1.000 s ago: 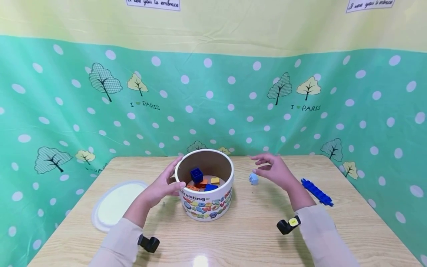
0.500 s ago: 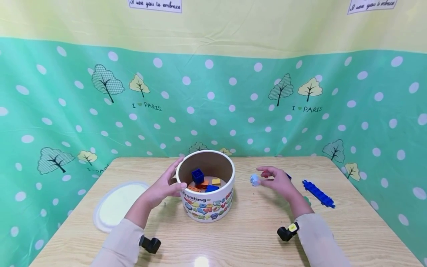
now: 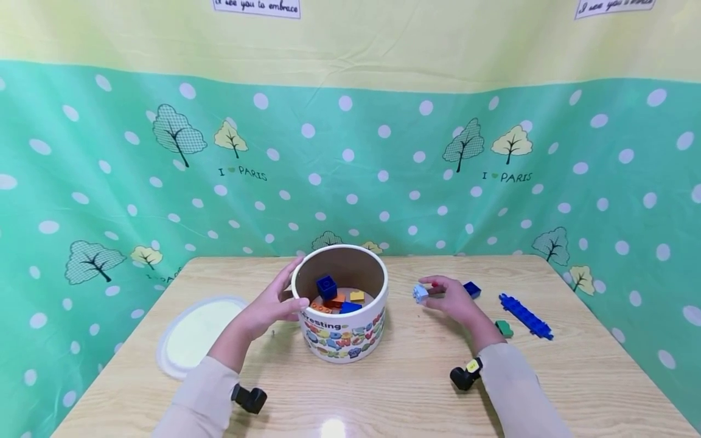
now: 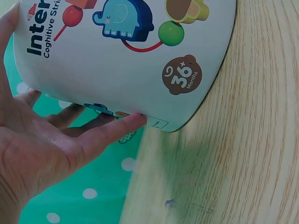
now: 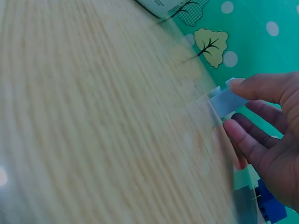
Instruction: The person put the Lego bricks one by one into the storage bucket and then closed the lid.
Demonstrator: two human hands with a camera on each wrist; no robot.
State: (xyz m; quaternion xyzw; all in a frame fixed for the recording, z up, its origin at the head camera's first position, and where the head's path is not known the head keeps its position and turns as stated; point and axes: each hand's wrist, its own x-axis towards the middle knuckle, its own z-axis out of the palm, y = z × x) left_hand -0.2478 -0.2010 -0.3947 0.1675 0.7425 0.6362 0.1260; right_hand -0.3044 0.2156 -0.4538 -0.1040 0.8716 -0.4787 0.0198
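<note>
My left hand [image 3: 268, 307] holds the side of a round white bucket [image 3: 345, 356] printed with colourful letters, thumb at its rim. In the left wrist view, the fingers of that hand spread along the bucket's outer wall. Inside it lie a dark blue block [image 3: 327, 287], a yellow block [image 3: 357, 296], a blue block [image 3: 350, 308] and orange ones [image 3: 321, 308]. To the bucket's right, my right hand [image 3: 451, 301] pinches a light blue building block [image 3: 420, 294] between thumb and fingers, close over the table. A red piece [image 3: 435, 285] shows partly behind those fingers.
Behind my right hand sits a dark blue block [image 3: 472, 289], with a green block [image 3: 504, 329] beside the forearm. A long blue studded strip [image 3: 526, 316] lies farther right. The white round lid [image 3: 191, 340] rests left on the wooden table [image 3: 394, 401]; a patterned curtain [image 3: 350, 158] hangs behind.
My right hand has come down around the light blue block and now pinches it. The dark blue and green blocks, hidden by that arm before, have come into sight. The left hand stays at the bucket.
</note>
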